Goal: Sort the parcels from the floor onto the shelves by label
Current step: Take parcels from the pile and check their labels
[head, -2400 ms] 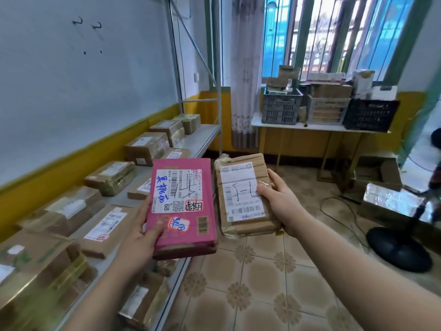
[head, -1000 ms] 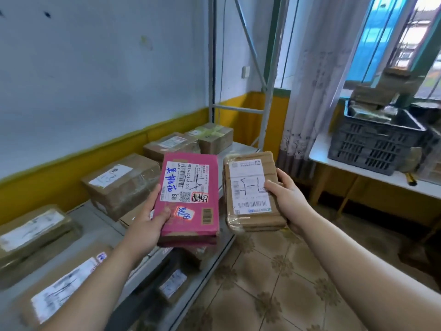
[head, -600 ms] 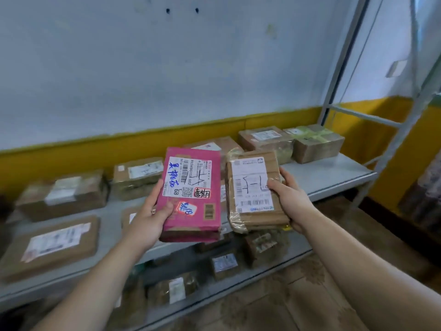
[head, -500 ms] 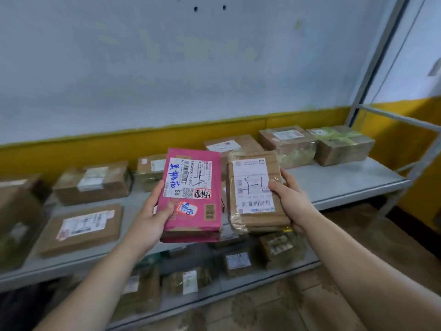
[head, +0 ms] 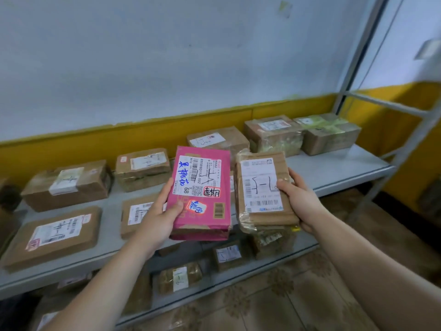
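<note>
My left hand (head: 158, 217) grips a pink parcel (head: 202, 199) by its left edge, thumb on top; its white label carries blue handwriting. My right hand (head: 299, 203) grips a brown taped parcel (head: 260, 173) by its right edge, thumb on the white barcode label. I hold both side by side, label up, in front of a grey metal shelf (head: 334, 173). Several brown labelled parcels lie on that shelf, among them a flat one (head: 52, 237) at the front left and a green-taped box (head: 328, 133) at the far right.
A lower shelf (head: 238, 278) holds more small brown parcels. The rack's metal upright (head: 358, 53) and cross braces stand at the right. Behind the shelf is a white wall with a yellow band. Patterned tile floor (head: 298, 302) lies at the lower right.
The view has swung left from the window and crates to face the shelf head-on. Both hands have kept the same grip on the two parcels, side by side.
</note>
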